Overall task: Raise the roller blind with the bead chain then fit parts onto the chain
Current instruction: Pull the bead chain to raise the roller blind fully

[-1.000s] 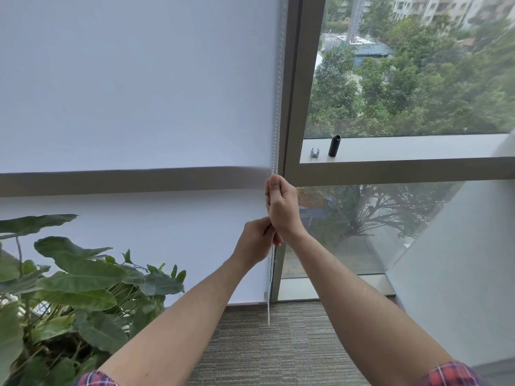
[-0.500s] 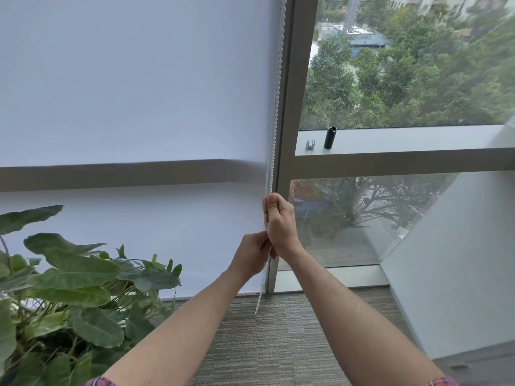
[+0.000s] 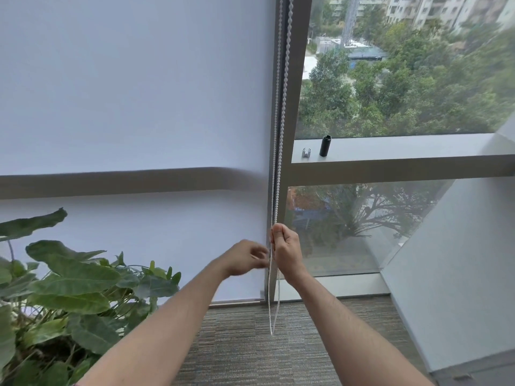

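Note:
The white roller blind [image 3: 133,93] covers the left window pane, and its bottom bar [image 3: 237,301] hangs just above the floor. The white bead chain [image 3: 279,129] runs down the window frame and ends in a loop [image 3: 271,327] over the carpet. My right hand [image 3: 285,250] grips the chain at about the blind's lower third, thumb up. My left hand [image 3: 245,257] is motion-blurred just left of the chain, its fingers loosely spread and apparently off the chain. A black cylinder part [image 3: 325,146] and a small grey clip [image 3: 306,152] stand on the window ledge.
A large leafy plant [image 3: 64,285] fills the lower left, close to my left arm. A grey slanted wall [image 3: 457,260] closes the right side. The grey window ledge [image 3: 404,147] crosses the right pane at mid height. Striped carpet [image 3: 250,352] lies below.
Both hands have come down along the chain. My left hand, which was gripping the chain under the right one, has come off it and moved left.

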A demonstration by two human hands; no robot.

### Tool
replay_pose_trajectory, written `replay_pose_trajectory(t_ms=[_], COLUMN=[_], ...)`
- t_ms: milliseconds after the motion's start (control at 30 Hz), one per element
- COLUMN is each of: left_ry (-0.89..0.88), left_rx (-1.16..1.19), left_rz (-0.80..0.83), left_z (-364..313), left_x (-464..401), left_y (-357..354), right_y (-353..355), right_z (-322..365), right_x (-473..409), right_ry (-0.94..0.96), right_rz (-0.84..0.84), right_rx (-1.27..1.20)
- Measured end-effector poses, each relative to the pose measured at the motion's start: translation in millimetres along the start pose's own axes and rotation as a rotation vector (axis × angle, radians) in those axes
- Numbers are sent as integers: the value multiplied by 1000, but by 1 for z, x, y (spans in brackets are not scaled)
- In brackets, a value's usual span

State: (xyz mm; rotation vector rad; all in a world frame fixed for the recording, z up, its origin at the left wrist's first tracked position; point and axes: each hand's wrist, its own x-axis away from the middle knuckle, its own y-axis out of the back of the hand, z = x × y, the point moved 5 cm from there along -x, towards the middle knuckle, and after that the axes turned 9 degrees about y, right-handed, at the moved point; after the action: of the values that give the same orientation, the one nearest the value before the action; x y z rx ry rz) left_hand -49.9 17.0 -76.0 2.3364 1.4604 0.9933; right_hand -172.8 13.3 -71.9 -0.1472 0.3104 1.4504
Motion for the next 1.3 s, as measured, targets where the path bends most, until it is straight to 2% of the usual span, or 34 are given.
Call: replay_pose_trajectory(t_ms=[100, 167, 233, 300, 367, 567, 700, 800, 900, 967, 1033, 1200, 1300], left_ry=[-140, -264, -403, -520, -554, -429, -346, -291, -239, -201, -160, -128, -125], left_rx=[366, 691, 856, 855, 813, 873, 890, 857, 830, 813, 788, 802, 813], left_rz=[-229, -193, -76, -47, -113, -309, -339, -333, -321, -308, -302, -265, -274], left_z=[-37, -67, -95, -115, -120, -98, -97, -95, -85, -72, -56, -32, -33], left_x=[11, 20, 27, 35, 35, 30, 25, 18, 12, 8, 6, 6, 3], left_y=[37, 47, 48, 45, 39, 15, 12, 10, 2, -4, -10, -33, -42], right_y=[-6, -12, -14, -12, -8, -4, -3, 3, 18, 26, 29, 11, 3], right_z=[2, 2, -2, -9, -19, -41, -49, -45, -28, -3, 32, 112, 136], right_x=[6, 11, 19, 29, 41, 62, 63, 50, 20, -3, -24, -57, -69], right_ry=[5, -9, -38, -72, -107, -187, -296, -299, -289, -258, -142, 49, 117], right_rz=[15, 40, 58, 74, 87, 164, 234, 270, 166, 85, 55, 100, 35], right_rx=[-4, -19, -15, 2, 0, 18, -53, 15, -13, -48, -82, -342, -465])
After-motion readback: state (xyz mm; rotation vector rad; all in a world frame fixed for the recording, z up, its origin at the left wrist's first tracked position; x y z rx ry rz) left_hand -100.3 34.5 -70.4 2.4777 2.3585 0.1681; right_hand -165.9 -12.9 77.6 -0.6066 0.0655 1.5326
